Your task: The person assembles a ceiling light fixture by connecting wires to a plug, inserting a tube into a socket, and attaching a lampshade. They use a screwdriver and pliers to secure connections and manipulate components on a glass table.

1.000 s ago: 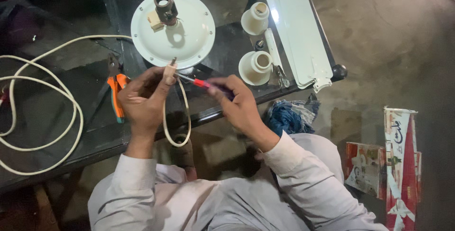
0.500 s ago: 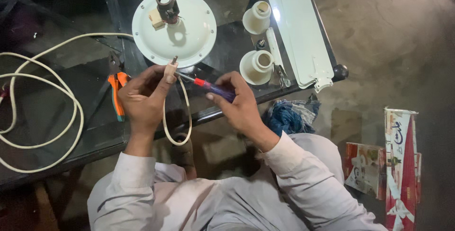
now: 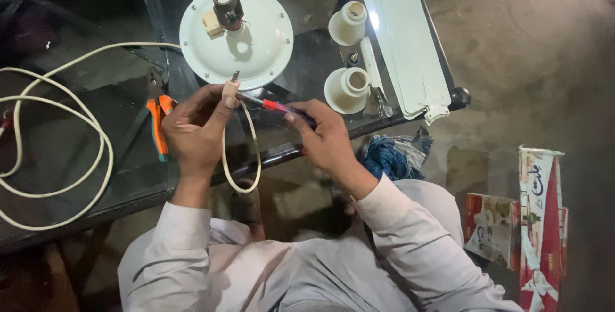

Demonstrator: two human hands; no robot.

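My left hand [image 3: 195,129] pinches the end of a cream cable [image 3: 57,184], with bare wire sticking up above my fingers. The cable loops down under the hand and runs off in coils to the left. My right hand [image 3: 327,139] grips a screwdriver [image 3: 275,107] with a red and dark handle, its tip pointing left at the cable end. Just beyond both hands lies a round white fan plate [image 3: 269,43] with a brown shaft in its middle.
Orange-handled pliers [image 3: 157,116] lie left of my left hand on the dark glass table [image 3: 83,75]. Two white cone-shaped covers [image 3: 348,24] and white fan blades [image 3: 400,36] lie to the right. A blue cloth [image 3: 391,158] and red-and-white cardboard boxes [image 3: 538,222] sit on the floor.
The screwdriver tip has closed in on the cable end held by my left hand. Both hands stay almost in place.
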